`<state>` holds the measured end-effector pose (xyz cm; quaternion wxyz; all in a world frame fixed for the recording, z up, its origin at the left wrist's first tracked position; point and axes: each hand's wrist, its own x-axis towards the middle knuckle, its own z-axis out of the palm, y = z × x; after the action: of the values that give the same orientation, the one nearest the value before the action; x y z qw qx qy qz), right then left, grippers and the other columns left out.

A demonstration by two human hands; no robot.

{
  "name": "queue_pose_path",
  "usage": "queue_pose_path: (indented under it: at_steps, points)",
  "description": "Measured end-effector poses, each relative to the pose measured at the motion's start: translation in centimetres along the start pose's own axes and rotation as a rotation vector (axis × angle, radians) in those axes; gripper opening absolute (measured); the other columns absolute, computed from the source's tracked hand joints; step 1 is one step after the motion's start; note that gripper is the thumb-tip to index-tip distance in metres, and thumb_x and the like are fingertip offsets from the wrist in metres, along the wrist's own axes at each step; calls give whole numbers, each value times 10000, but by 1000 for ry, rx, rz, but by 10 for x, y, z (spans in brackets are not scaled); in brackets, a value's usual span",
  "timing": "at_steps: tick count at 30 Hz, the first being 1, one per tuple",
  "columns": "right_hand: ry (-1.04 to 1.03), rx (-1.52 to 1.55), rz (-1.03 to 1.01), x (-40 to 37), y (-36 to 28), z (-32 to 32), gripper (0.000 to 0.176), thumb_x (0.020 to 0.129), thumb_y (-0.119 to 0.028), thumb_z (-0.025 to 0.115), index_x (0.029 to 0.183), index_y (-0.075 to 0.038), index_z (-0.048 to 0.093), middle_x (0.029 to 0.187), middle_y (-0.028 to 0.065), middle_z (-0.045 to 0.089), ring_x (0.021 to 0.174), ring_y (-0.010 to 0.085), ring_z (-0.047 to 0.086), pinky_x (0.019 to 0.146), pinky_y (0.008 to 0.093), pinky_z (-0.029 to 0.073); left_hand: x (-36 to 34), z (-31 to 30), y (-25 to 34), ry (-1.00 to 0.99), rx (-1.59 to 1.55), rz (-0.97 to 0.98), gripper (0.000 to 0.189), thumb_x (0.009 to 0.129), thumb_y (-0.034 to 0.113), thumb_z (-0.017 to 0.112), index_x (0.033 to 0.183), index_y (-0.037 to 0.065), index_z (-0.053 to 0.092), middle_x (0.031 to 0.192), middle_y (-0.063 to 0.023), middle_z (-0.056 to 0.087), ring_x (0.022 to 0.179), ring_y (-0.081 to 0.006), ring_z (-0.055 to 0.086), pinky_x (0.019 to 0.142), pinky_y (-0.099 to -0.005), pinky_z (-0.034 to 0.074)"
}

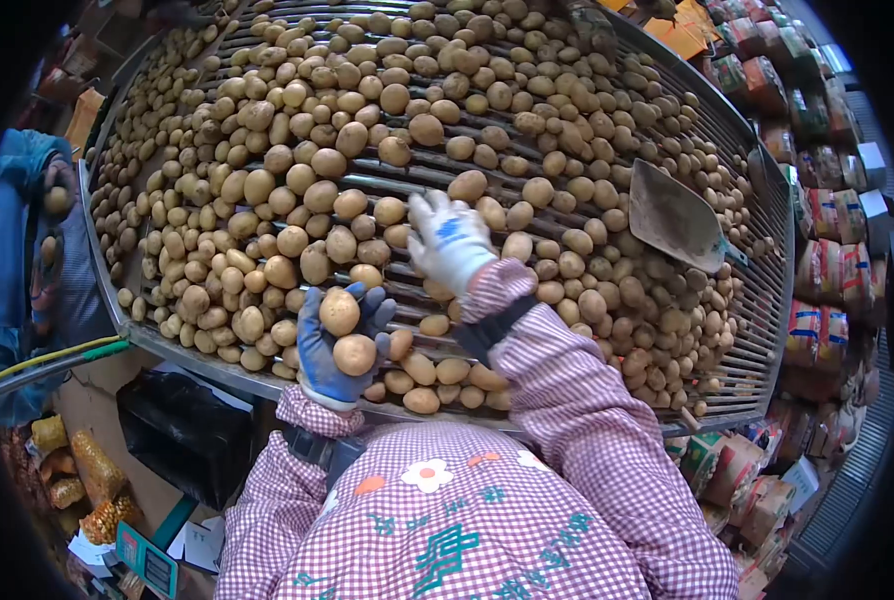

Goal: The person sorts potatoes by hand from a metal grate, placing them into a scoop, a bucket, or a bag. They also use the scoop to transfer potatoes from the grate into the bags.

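Slatted table: left of the scoop, an oblong potato, long axis roughly scoopward, lies just beyond the spread right hand; the left hand cups two potatoes.

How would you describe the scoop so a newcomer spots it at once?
Start from the slatted table spread with potatoes. Right of the right hand lies the scoop. Broad, greyish and green-handled, it stands out from the rounded potatoes around it.
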<state>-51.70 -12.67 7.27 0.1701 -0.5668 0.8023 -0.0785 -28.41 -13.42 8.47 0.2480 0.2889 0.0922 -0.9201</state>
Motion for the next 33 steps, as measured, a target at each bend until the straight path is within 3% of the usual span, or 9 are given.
queue_pose_path:
  at_steps: [5,10,13,18,24,26,28,29,33]
  points:
    - [-2,65,32,5,-1,10,328,969,-256,590,1256,-96,599,1183,173,612,1038,385,635,903,486,525,-5,-1,-9,-51,-88,90,563,1006,559,502,1244,76,665,1413,-179,592,1356,-365,516,822,-478,609]
    - [14,688,-323,-49,-3,-14,282,955,-167,636,1205,-36,640,1142,217,658,1032,408,655,908,440,537,-8,2,-26,-21,30,213,560,1008,567,487,1287,108,644,1574,-179,399,1431,-379,405,839,-485,606]
    - [329,183,-221,-33,40,-29,358,925,-289,676,1205,-69,639,1146,165,658,1063,343,636,934,472,486,-13,-8,-28,-216,-81,102,636,1008,605,445,1257,57,648,1470,-220,506,1367,-436,471,887,-594,600]
    - [-65,-335,19,-6,84,-21,522,882,-350,694,1316,-100,549,1200,142,637,1141,336,605,984,484,431,-15,-2,-40,-184,75,167,647,1030,562,402,1259,-8,605,1294,-203,610,1271,-371,581,880,-531,628]
    - [103,480,-245,-28,43,-20,441,957,-294,631,1293,-10,603,1169,220,677,1099,382,650,944,448,515,-24,-1,-42,-66,139,35,563,1042,457,430,1341,-3,556,1297,-208,616,1241,-372,600,832,-518,626]
    - [-121,666,-359,-45,6,-40,378,993,-247,593,1256,22,633,1166,241,682,1085,401,660,934,428,537,-26,-3,-45,-63,204,47,543,1040,430,447,1351,-7,533,1291,-222,617,1206,-364,620,837,-485,629]
    - [-240,607,-542,-51,-12,-35,347,995,-225,597,1243,13,643,1153,221,686,1050,380,675,900,413,548,-23,-25,-49,43,537,251,520,1030,424,479,1250,-28,609,1147,-200,687,971,-300,708,660,-367,629]
    - [-290,553,-545,-52,-26,-51,316,996,-211,600,1225,0,654,1129,201,689,1011,360,688,873,402,557,-24,-13,-45,-224,302,88,482,1026,389,490,1227,-31,617,1101,-190,698,848,-263,714,646,-356,612]
    - [9,543,-602,-9,-35,-38,282,978,-212,628,1177,-15,659,1111,197,681,972,357,686,862,405,556,-36,-19,-42,-75,232,207,473,1025,344,475,1317,-20,548,1099,-209,691,886,-301,708,689,-366,616]
